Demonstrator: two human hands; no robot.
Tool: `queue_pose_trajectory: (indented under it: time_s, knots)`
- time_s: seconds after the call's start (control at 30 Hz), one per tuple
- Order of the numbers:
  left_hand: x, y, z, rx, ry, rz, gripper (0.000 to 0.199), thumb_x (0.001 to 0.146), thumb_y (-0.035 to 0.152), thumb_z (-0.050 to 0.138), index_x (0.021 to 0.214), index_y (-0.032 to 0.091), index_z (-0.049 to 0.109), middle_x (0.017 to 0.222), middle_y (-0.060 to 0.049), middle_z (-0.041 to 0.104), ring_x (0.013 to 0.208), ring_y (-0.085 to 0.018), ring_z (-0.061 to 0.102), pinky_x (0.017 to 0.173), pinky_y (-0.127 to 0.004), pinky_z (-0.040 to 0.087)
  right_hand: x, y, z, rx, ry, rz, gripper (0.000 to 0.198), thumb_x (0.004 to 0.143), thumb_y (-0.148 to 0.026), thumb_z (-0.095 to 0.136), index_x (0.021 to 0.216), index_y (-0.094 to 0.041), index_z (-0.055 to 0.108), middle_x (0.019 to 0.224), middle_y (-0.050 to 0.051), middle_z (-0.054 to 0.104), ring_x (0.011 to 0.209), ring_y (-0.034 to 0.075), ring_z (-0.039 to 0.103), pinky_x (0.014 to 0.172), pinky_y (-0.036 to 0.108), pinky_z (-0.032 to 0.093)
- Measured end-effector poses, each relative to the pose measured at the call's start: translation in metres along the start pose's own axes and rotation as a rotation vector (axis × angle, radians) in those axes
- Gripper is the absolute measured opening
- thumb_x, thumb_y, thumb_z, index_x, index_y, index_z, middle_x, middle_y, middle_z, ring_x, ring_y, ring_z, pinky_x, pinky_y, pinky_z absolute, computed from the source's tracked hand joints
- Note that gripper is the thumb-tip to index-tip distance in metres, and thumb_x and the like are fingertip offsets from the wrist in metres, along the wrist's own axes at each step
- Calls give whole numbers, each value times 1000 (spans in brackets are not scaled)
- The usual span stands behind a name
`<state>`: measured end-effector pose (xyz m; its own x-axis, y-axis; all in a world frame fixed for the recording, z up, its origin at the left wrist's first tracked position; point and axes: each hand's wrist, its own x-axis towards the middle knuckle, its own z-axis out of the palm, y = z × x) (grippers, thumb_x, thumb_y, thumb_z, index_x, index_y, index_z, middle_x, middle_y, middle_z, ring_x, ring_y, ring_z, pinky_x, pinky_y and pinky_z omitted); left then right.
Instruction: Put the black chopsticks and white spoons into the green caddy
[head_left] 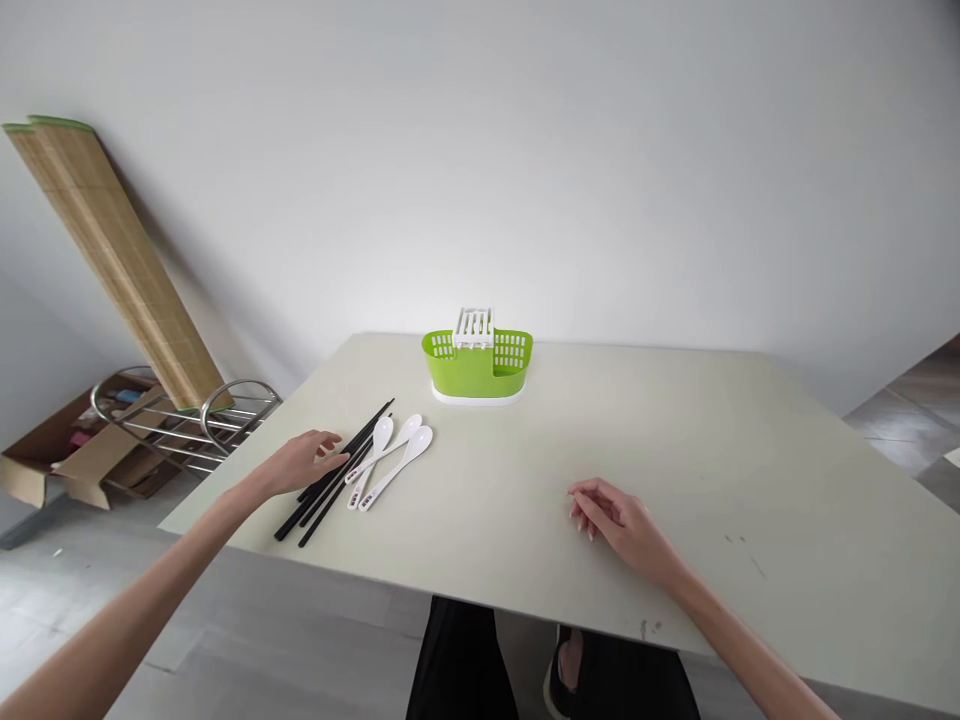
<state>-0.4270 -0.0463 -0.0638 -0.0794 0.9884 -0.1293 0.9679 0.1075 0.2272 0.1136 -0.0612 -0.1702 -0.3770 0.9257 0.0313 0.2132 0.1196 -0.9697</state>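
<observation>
My left hand [306, 462] hovers over the left side of a loose bundle of black chopsticks [324, 500], its fingers apart and nothing held. Whether the fingertips touch the chopsticks, I cannot tell. Three white spoons [406, 462] lie crossed over one another just right of the chopsticks, their bowls pointing away from me. Farther back stands a green utensil basket [469, 373] with a white base and a white slotted piece [474, 327] across its middle. My right hand [619, 518] rests at the table's right half, fingers loosely curled, holding nothing.
The pale table [675, 430] backs onto a white wall. Left of it, a rolled bamboo mat [124, 255] leans above a metal rack [187, 425] and an open cardboard box [67, 440]. My legs [461, 660] are below the front edge.
</observation>
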Motion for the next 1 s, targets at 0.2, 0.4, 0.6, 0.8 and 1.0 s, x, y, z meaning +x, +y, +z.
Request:
queue_pose_trajectory:
  time_s: [0.2, 0.4, 0.6, 0.8, 1.0]
  knots:
    - [-7, 2, 7, 6, -18, -44, 82, 73, 86, 50, 117, 22, 75, 116, -15, 78, 102, -33, 75, 85, -38, 58, 8, -3, 0, -32, -25, 48, 55, 98, -72, 54, 111, -21, 68, 95, 10, 74, 76, 20, 67, 63, 34, 55]
    - [5, 14, 16, 98, 22, -56, 65, 71, 73, 59, 106, 21, 75, 116, -18, 77, 103, -35, 73, 84, -41, 56, 32, -19, 9, -148, -56, 25, 51, 99, -70, 52, 110, -22, 67, 106, 10, 76, 79, 20, 72, 61, 32, 56]
    - [12, 9, 8, 209, -13, -88, 45, 70, 58, 59, 97, 25, 76, 112, -14, 78, 99, -35, 73, 78, -40, 54, 44, -19, 19, -184, -96, -3, 43, 102, -63, 50, 109, -24, 66, 104, 8, 77, 76, 18, 72, 60, 31, 54]
    - [14, -2, 3, 297, -1, -111, 34, 64, 44, 64, 90, 24, 74, 102, -16, 77, 96, -40, 73, 80, -45, 55, 41, -11, 20, -151, -53, 21, 49, 100, -68, 52, 109, -23, 67, 98, 8, 77, 77, 19, 70, 60, 31, 53]
    - [10, -4, 13, 391, 24, -126, 29, 78, 30, 56, 102, 18, 68, 112, -22, 73, 105, -42, 72, 87, -49, 55, 35, -8, 19, -112, -39, 23, 50, 101, -68, 52, 112, -22, 67, 96, 7, 74, 76, 18, 67, 65, 33, 53]
